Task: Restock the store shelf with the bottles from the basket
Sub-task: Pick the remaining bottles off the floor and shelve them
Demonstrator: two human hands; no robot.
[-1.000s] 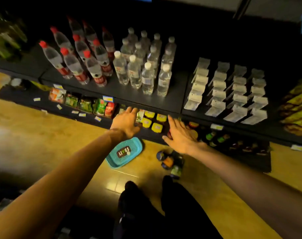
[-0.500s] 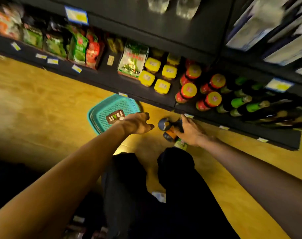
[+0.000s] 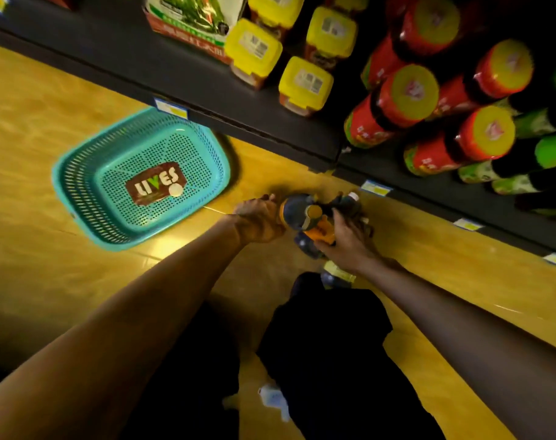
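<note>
Several dark bottles with orange labels stand bunched on the wooden floor below the bottom shelf. My left hand wraps around the leftmost bottle from the left side. My right hand grips a bottle on the right of the bunch, fingers curled over it. One more bottle lies partly hidden under my right wrist. The teal mesh basket sits on the floor to the left, holding only a brown "LIVES" label and a small white disc.
The bottom shelf carries yellow-lidded jars, red jars with yellow lids and green-capped dark bottles lying down. A green packet stands at the back. My dark-trousered legs fill the lower middle.
The view has dropped from the upper shelves to the floor and moved closer. Both hands came down from the shelf edge and took hold of the bottles on the floor.
</note>
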